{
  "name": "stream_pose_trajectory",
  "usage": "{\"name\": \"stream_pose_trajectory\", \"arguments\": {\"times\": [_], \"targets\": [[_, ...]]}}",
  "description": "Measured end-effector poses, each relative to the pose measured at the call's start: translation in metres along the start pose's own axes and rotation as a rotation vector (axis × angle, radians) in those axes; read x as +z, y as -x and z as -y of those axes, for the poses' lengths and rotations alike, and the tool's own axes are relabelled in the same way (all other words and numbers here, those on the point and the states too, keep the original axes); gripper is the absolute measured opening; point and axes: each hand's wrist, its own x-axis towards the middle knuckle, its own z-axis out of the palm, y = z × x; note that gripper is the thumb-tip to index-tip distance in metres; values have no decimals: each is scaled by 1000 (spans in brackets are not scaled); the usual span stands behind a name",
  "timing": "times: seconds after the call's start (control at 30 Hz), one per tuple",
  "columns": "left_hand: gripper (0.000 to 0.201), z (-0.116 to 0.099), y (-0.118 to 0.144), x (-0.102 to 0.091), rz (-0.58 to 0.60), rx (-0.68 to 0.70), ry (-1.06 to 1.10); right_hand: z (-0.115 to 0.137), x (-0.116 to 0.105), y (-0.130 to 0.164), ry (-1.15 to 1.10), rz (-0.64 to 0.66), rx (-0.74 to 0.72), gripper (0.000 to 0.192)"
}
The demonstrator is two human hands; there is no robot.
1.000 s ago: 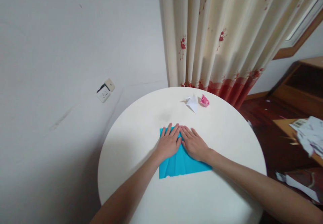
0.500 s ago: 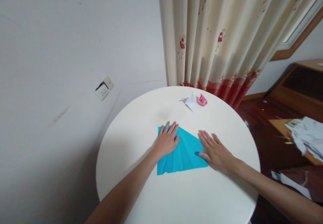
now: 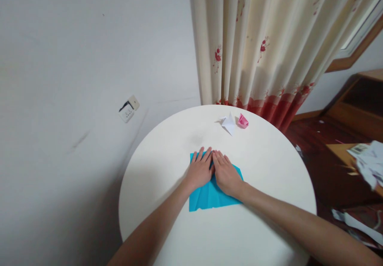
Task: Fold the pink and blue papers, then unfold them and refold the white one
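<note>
A creased sheet of blue paper [image 3: 206, 198] lies on a round white table [image 3: 155, 170], partly folded, with fan-like crease lines running across it. My left hand [image 3: 200, 170] rests flat on its upper left part, fingers spread. Right beside it, my right hand [image 3: 226, 174] lies on the paper's upper middle, fingers stretched out and close together. The two hands touch or nearly touch near the paper's top edge. Both hide much of the sheet's upper half.
Toward the table's far edge sit a white folded paper bird [image 3: 228, 124] and a small pink folded paper piece [image 3: 243, 121]. A curtain [image 3: 254, 58] hangs behind the table. A wall with a socket [image 3: 127, 113] stands at left; loose papers [image 3: 371, 160] lie at right.
My right hand has moved left from the paper's right edge to its upper middle, beside my left hand. My left hand stays on the paper. The view has shifted slightly.
</note>
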Motion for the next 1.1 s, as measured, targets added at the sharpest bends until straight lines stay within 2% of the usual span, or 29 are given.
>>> {"name": "stream_pose_trajectory", "arguments": {"times": [0.13,0.4,0.53,0.63,0.8,0.97,1.1], "targets": [[55,2,0,3,-11,-13,21,-9,17,1,45,10,6,57],[54,11,-5,-2,-46,-175,43,-13,15,3,64,33,-21,56],[49,5,-3,-13,-107,-84,10,-13,15,2,55,40,-17,58],[47,4,2,-17,-78,-19,2,-12,14,2,50,50,-15,58],[48,14,2,-14,12,-137,41,-13,11,2,40,67,-7,58],[53,24,-5,-13,-31,-295,75,-14,9,2,25,72,-15,56],[55,39,-4,-22,-52,-354,94,-15,9,1,25,75,-16,56]]}}
